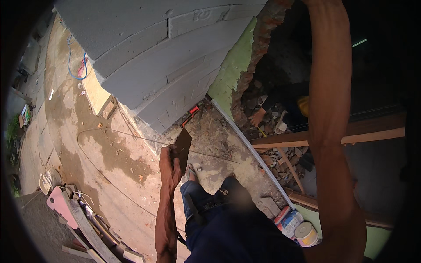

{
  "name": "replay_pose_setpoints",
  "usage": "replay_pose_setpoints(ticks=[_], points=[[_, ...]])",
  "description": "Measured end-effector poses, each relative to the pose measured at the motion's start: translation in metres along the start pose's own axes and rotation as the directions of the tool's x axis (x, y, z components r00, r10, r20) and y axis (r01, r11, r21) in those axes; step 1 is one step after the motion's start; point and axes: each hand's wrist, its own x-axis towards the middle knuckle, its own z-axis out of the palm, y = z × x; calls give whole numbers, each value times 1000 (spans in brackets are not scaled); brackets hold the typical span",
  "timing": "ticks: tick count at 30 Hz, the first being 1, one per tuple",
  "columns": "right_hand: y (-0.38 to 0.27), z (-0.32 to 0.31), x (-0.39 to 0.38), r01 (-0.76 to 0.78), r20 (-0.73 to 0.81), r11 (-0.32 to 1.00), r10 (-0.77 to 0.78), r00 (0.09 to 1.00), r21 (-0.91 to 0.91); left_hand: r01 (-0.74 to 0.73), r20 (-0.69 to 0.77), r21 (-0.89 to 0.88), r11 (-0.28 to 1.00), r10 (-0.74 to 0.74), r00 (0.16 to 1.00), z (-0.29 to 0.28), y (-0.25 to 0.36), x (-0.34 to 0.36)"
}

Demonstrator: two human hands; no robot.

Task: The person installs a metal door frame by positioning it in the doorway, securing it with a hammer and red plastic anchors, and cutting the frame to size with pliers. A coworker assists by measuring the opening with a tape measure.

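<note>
The dark flat piece (185,147) is in the left hand (169,164), in front of the person's legs and near the low corner of the grey block wall (144,74). The fingers and thumb are clamped on its left edge, leaving most of its face uncovered; probably this edge grip suits something thin and keeps it clear of the body. It stands tilted, its point toward the wall.

The right forearm (331,83) stretches far up the right side and its hand lies beyond the upper edge, so I cannot tell whether that grip is apart or closed; the raised arm suggests a reach or a brace up high.

Just beyond the piece, a red-handled tool (191,115) lies at the wall's foot. To the right are a long metal strip (252,151), a wooden beam (280,143) and rubble (280,164). Near right sits a bucket (306,234); near left, a pink board (60,204) leans among planks (87,228).
</note>
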Motion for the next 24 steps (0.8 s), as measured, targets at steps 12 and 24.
replay_pose_setpoints(ticks=[12, 24], points=[[191, -1, -630, -999, -528, 32, 848, 47, -38, -49, 179, -35, 998, 54, 982, 148, -86, 39], [198, -26, -674, -935, -447, 252, 886, 119, 251, 144, 178, -141, 979, -119, 977, 226, -122, 68]])
